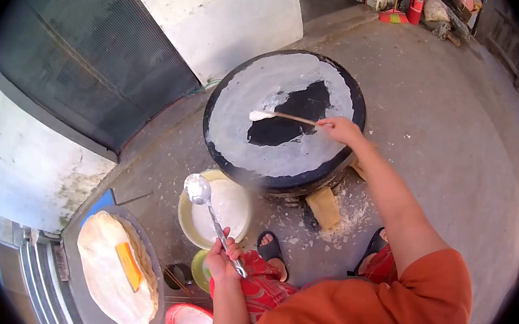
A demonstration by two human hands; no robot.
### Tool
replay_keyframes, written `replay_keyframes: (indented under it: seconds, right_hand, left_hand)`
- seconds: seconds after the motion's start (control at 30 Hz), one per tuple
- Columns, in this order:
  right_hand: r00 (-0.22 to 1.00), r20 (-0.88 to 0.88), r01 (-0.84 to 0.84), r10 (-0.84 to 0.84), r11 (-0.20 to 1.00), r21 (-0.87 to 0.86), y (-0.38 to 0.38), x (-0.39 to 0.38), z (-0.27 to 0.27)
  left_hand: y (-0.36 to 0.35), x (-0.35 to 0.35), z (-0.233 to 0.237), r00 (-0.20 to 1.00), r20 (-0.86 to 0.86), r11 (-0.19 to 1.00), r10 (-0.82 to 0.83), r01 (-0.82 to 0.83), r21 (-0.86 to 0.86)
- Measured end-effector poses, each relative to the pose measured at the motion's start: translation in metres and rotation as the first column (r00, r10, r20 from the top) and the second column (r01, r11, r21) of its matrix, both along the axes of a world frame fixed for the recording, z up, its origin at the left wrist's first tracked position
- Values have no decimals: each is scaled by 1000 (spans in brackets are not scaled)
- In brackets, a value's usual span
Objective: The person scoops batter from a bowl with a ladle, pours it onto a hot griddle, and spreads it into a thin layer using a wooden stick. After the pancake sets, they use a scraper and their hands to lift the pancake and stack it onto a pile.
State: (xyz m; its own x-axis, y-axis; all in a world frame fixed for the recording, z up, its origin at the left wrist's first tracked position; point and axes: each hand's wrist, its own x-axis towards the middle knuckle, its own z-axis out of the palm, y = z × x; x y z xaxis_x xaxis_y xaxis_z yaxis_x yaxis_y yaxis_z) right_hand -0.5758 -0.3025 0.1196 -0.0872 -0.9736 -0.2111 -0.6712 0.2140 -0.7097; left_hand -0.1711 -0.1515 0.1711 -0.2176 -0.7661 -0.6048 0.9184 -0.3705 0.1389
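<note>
My right hand (341, 131) is closed around a thin wooden spreader stick (295, 118), whose white, batter-coated end rests over a large round black griddle (361, 112). A wide layer of pale batter (232, 116) covers most of the griddle, with an irregular black patch bare near its middle. In my left hand (224, 261) is a metal ladle (198, 190), its bowl smeared with white batter. The ladle's bowl is above the edge of a pale bucket (181, 220) that holds white batter (228, 205).
At left, a stack of thin round flatbreads (100, 259) lies on a grey board with a yellow-orange scraper (129, 266) on top. A red basin (170, 321) and a green bowl (199, 268) stand near my legs. Crumbs litter the floor by a yellowish block (324, 208).
</note>
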Motion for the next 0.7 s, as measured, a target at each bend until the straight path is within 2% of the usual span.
replay_keyframes:
  seconds: [0.07, 0.1, 0.17, 0.2, 0.27, 0.3, 0.37, 0.4, 0.47, 0.5, 0.57, 0.63, 0.7]
  right_hand:
    - [930, -6, 362, -367, 920, -151, 4, -8, -14]
    - [930, -7, 362, -367, 920, -147, 0, -3, -31]
    - [985, -37, 151, -171, 939, -307, -14, 14, -69]
    - [986, -36, 147, -166, 940, -307, -11, 25, -54]
    - [991, -130, -42, 20, 985, -167, 3, 40, -19]
    - [991, -129, -47, 26, 985, -165, 10, 36, -4]
    - [992, 54, -110, 110, 994, 4, 15, 17, 18]
    - [992, 53, -116, 115, 993, 4, 14, 14, 6]
    - [977, 30, 213, -211, 962, -172, 9, 14, -31]
    - [977, 31, 212, -210, 962, -171, 9, 20, -39]
    - [999, -28, -51, 45, 970, -238, 7, 42, -44]
    - [994, -53, -100, 91, 972, -211, 16, 46, -14]
    - [960, -203, -205, 192, 978, -42, 20, 35, 24]
  left_hand:
    - [-1, -1, 0, 1000, 8, 1000, 2, -2, -6]
    - [-1, -2, 0, 1000, 19, 1000, 1, -1, -10]
    - [-2, -1, 0, 1000, -2, 1000, -6, 6, -5]
    - [-2, -1, 1, 1000, -25, 1000, -7, 7, -2]
    - [-1, -3, 5, 1000, -31, 1000, -1, 1, -1]
    - [0, -3, 6, 999, -38, 1000, -2, 2, -6]
    - [1, -1, 5, 1000, -19, 1000, 3, -3, -14]
    - [1, 0, 3, 1000, -1, 1000, 1, -1, -16]
    - [2, -1, 0, 1000, 6, 1000, 4, -4, -20]
    - [1, 0, 0, 1000, 17, 1000, 3, -3, -30]
    - [-2, 1, -2, 1000, -2, 1000, -3, 3, -29]
    - [0, 1, -1, 1000, -21, 1000, -12, 12, -17]
    - [2, 0, 1, 999, -41, 999, -14, 12, -44]
